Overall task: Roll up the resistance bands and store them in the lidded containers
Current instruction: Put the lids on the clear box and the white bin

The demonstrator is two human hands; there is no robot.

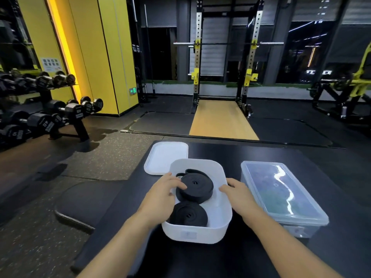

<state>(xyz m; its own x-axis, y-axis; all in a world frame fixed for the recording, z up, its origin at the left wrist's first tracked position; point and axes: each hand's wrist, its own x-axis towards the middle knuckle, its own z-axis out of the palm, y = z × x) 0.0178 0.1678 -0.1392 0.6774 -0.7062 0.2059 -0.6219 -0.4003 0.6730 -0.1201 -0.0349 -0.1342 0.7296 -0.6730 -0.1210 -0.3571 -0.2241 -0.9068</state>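
Open white container (pixel 200 235), centre frame on black surface (pixel 261 153), holds near resistance-band roll (pixel 188 214) and far resistance-band roll (pixel 195 186). Left hand (pixel 160 189), grip apart, touches the far one; right hand (pixel 236 192), grip apart, rests on the rim. Lid (pixel 164 157) behind; closed clear container (pixel 281 193) right.

An open white container (pixel 195 234) is set on the black table (pixel 261 153). Inside it, two rolled black resistance bands are seen. The far roll (pixel 197 187) is touched by the fingers (pixel 179 185) of the left hand (pixel 163 190), and the near roll (pixel 188 214) lies nearer the person. The container's right rim is covered by the right hand (pixel 239 192). A white lid (pixel 164 157) is laid behind it to the left, and a closed clear container (pixel 281 195) is placed just right of it.
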